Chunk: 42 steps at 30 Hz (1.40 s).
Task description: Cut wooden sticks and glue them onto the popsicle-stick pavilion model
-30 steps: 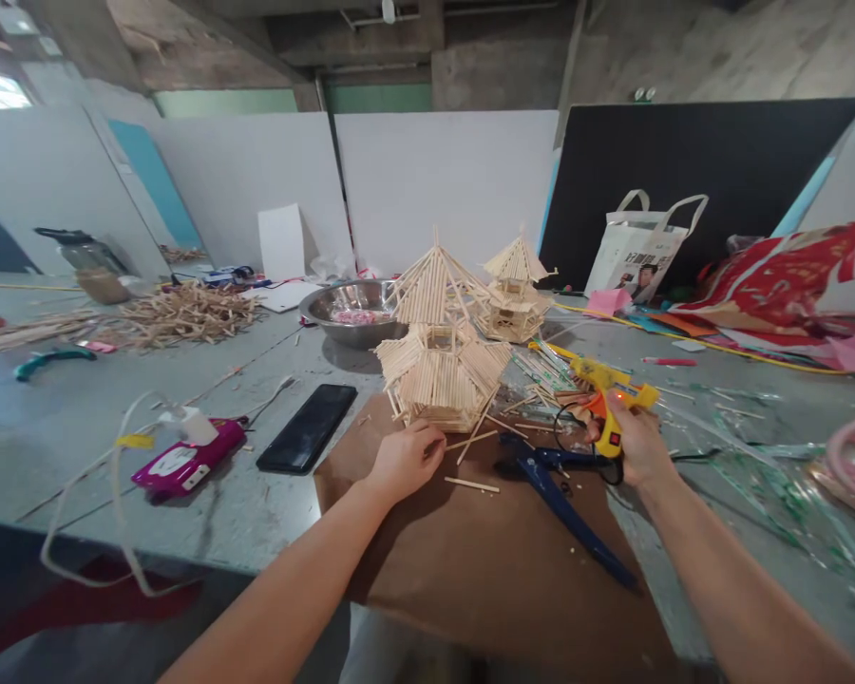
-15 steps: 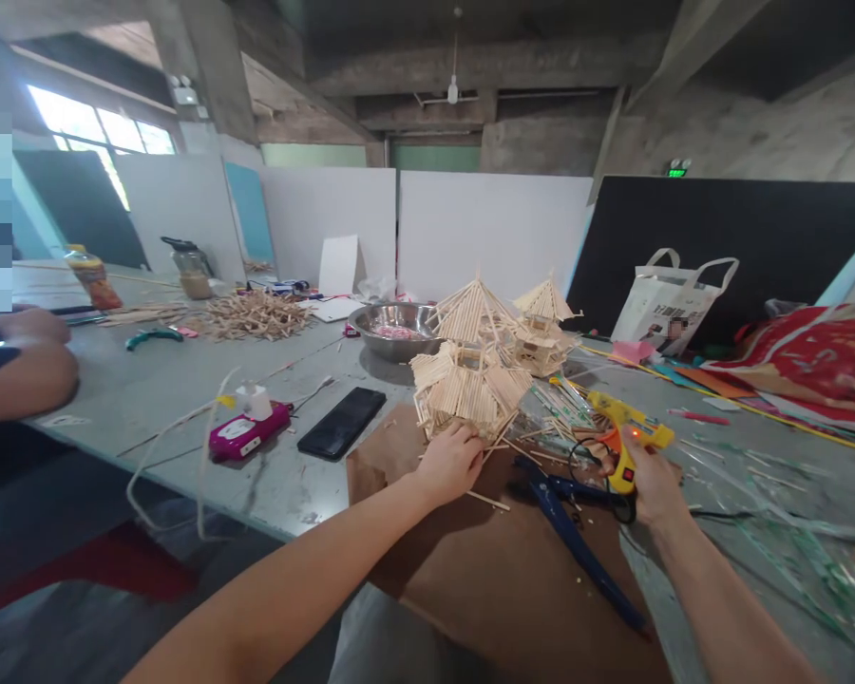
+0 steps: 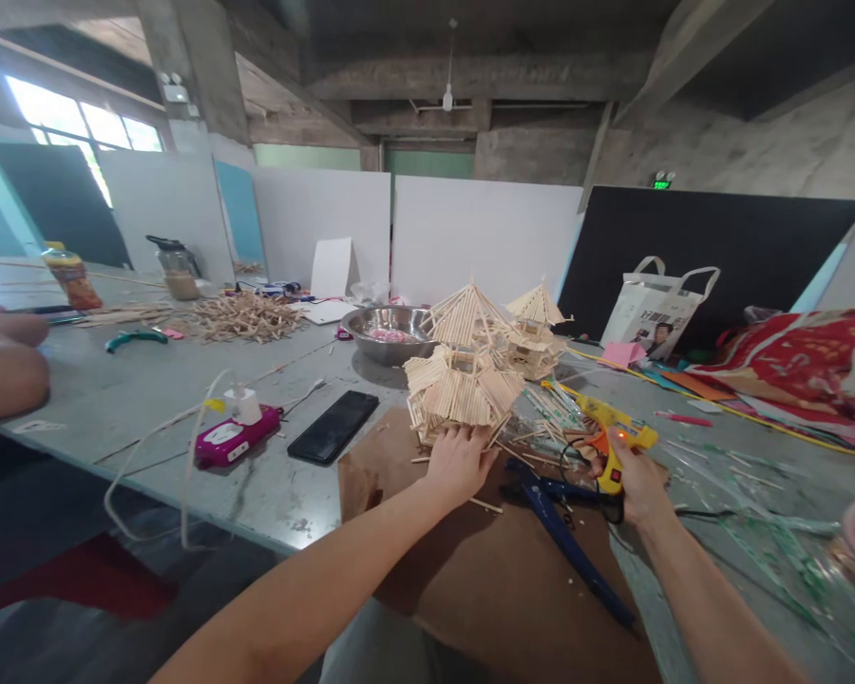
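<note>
A pavilion model [image 3: 465,388] built from thin wooden sticks stands before me, with a tiered, pointed roof. My left hand [image 3: 460,462] is closed at its near lower edge, the fingertips partly hidden under the eave. In my right hand [image 3: 638,473] is a yellow hot glue gun [image 3: 615,439] with a small orange light lit, held to the right of the model and apart from it. Dark blue cutters [image 3: 566,541] lie on the brown board [image 3: 470,579] between my forearms. Another stick pavilion [image 3: 534,328] is behind the first.
A metal bowl [image 3: 387,350], a phone [image 3: 333,425] and a purple power strip [image 3: 235,437] with a looping white cable lie left. Beyond are a stick pile [image 3: 249,316] and a person's arm [image 3: 7,375]. Plastic wrappers [image 3: 769,541] and a white bag [image 3: 652,309] are right.
The view has turned slightly right. My left hand has shifted a little along the model's near edge, its fingers now further under the eave. The glue gun stays in my right hand.
</note>
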{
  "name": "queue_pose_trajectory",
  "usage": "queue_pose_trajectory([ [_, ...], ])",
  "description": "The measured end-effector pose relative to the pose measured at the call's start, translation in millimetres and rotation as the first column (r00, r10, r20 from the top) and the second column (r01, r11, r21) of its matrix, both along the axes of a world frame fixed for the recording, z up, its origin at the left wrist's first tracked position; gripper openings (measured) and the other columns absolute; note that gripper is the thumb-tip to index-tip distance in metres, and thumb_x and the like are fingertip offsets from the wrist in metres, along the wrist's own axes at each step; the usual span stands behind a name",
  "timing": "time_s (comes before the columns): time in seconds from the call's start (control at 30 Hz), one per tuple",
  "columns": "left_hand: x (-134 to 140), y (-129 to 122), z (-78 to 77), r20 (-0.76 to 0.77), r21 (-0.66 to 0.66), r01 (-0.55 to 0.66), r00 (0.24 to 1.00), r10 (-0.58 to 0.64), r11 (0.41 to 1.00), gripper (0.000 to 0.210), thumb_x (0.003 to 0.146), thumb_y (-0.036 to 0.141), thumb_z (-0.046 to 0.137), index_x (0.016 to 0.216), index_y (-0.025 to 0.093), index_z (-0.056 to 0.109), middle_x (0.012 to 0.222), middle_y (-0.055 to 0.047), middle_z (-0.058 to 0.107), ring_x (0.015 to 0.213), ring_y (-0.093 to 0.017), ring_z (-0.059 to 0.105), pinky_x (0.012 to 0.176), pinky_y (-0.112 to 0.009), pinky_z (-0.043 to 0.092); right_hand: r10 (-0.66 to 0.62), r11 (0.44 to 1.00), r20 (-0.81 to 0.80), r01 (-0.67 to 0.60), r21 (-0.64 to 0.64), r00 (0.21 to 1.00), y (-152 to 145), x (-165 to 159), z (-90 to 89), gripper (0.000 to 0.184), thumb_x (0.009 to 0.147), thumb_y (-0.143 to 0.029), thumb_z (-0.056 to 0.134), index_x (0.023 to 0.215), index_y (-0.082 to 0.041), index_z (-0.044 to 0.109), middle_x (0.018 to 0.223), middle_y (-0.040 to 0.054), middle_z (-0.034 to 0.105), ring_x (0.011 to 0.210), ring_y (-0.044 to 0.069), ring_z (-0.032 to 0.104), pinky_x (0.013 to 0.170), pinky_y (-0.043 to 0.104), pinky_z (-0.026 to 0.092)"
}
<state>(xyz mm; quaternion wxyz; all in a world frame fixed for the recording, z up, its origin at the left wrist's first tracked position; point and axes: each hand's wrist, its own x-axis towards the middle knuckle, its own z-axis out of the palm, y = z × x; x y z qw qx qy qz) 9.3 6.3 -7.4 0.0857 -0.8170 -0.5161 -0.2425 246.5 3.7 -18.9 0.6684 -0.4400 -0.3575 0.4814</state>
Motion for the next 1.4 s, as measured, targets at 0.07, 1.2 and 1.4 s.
queue_pose_trajectory([
  [0.07,2,1,-0.3,-0.006,-0.002,0.003,1.0,-0.003,1.0,0.035,0.08,0.038,0.035,0.107,0.021,0.048,0.095,-0.009,0.056,0.09,-0.022,0.048,0.077,-0.035,0.034,0.005,1.0,-0.011,-0.005,-0.004,1.0,0,0,0.4,0.036,0.053,-0.047,0.066,0.067,-0.017,0.051,0.036,-0.0061,0.048,0.033,0.01,0.049,0.03,0.018,0.033],
  [1.2,-11,4,2.2,-0.057,-0.077,0.007,0.998,-0.011,0.997,0.036,0.082,0.039,0.029,0.101,0.02,0.053,0.091,-0.006,0.061,0.089,-0.02,0.053,0.08,-0.034,0.036,-0.035,0.998,-0.002,0.035,-0.047,0.999,-1,0,0.2,0.038,0.051,-0.047,0.067,0.066,-0.019,0.048,0.035,-0.0063,0.049,0.032,0.01,0.048,0.028,0.018,0.03],
  [1.4,-14,3,-0.6,-0.04,-0.042,0.041,0.998,-0.042,0.998,0.034,0.081,0.037,0.032,0.103,0.02,0.052,0.093,-0.007,0.059,0.091,-0.019,0.051,0.082,-0.034,0.035,-0.002,0.999,-0.003,0.002,-0.05,1.0,2,3,-5.3,0.038,0.052,-0.048,0.066,0.067,-0.018,0.049,0.036,-0.0055,0.05,0.031,0.01,0.047,0.031,0.018,0.034],
])
